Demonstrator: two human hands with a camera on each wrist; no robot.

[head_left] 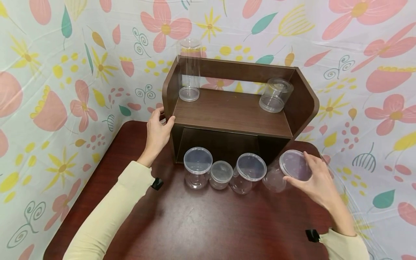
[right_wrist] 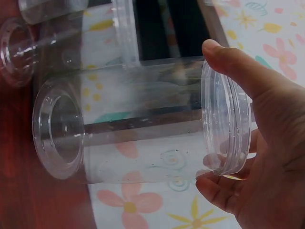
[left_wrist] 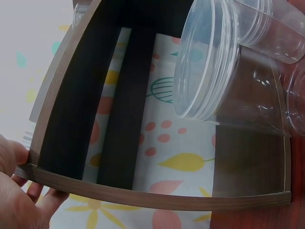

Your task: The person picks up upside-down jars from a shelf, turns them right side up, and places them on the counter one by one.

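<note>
My right hand (head_left: 317, 180) grips a clear plastic jar (head_left: 295, 165) by its lid, thumb on one side and fingers on the other. In the right wrist view this tall jar's wide base (right_wrist: 58, 129) shows near the red-brown tabletop. My left hand (head_left: 157, 133) holds the left side panel of a dark brown two-level shelf (head_left: 227, 112), with the thumb (left_wrist: 14, 152) on its edge. Left of the gripped jar, three more lidded clear jars line the shelf's front: a wide-lidded one (head_left: 251, 167), a small one (head_left: 221, 172) and another wide-lidded one (head_left: 198, 160).
On the shelf's upper board stand a tall clear jar (head_left: 189, 72) at the left and a shorter clear jar (head_left: 275, 95) at the right. The shelf sits on a red-brown table (head_left: 208, 231), with flower-patterned cloth (head_left: 370, 108) behind and beside it.
</note>
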